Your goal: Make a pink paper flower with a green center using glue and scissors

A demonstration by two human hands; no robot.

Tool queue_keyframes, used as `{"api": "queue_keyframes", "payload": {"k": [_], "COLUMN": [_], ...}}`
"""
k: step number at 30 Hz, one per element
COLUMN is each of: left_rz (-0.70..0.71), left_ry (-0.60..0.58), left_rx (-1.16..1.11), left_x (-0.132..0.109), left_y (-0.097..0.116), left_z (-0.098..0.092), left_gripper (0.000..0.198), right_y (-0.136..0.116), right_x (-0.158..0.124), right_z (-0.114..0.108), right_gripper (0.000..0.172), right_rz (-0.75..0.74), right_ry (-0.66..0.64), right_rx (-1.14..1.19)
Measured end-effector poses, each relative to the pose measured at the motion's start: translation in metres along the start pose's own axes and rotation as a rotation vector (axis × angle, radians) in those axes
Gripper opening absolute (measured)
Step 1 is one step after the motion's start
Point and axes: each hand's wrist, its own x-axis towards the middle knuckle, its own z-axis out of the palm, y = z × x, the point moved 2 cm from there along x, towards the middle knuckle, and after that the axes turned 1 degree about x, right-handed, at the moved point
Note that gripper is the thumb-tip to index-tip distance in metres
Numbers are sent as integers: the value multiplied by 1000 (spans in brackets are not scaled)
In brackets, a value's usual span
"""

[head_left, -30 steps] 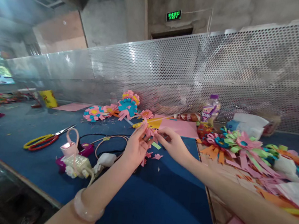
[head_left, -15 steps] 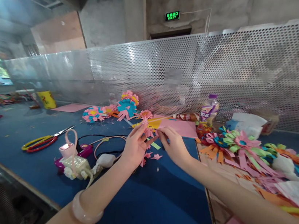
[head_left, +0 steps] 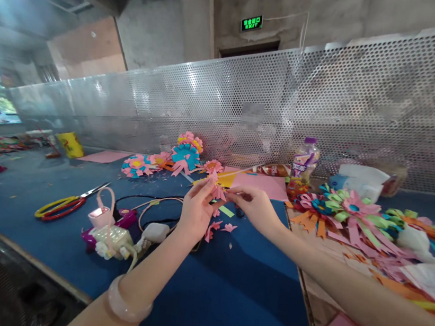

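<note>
My left hand is closed on a pink paper flower, held above the blue table. From the right, my right hand meets it, thumb and fingers pinched at the flower's edge near a petal. Part of the flower is hidden behind the left fingers. Small pink paper cutouts and a light green strip lie on the table just below the hands. Behind them are finished-looking pink, blue and yellow paper flowers and a sheet of pink paper.
Left of my arm lie scissors with red and yellow handles and a power strip with plugs and cables. A juice bottle stands at the back. Colourful paper flowers fill the cardboard on the right. A perforated metal screen borders the table.
My right hand has shifted slightly, its fingers now closer together against the flower's edge. The left hand keeps its hold, and the view has moved a little.
</note>
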Motion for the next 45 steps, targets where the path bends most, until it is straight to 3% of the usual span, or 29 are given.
{"api": "queue_keyframes", "payload": {"k": [9, 17, 23, 28, 32, 36, 45], "left_rz": [29, 93, 96, 127, 72, -8, 92], "left_ry": [-6, 29, -4, 0, 3, -5, -3], "left_rx": [67, 414, 541, 656, 565, 413, 547], "left_x": [0, -4, -5, -7, -8, -8, -9], "left_y": [0, -2, -2, -3, -3, -3, -5], "left_z": [0, -1, -1, 0, 2, 4, 2], "left_gripper": [16, 25, 25, 24, 25, 28, 25], "right_y": [-1, -12, -24, -25, -26, -26, -31], "right_x": [5, 11, 14, 12, 11, 11, 5], "right_z": [-5, -18, -30, -26, -22, -24, -21], "right_gripper": [19, 19, 28, 34, 46, 42, 46], "right_rz": [93, 50, 11, 13, 75, 44, -106], "right_ry": [5, 97, 104, 81, 86, 155, 234], "right_rx": [133, 175, 124, 133, 283, 231, 153]}}
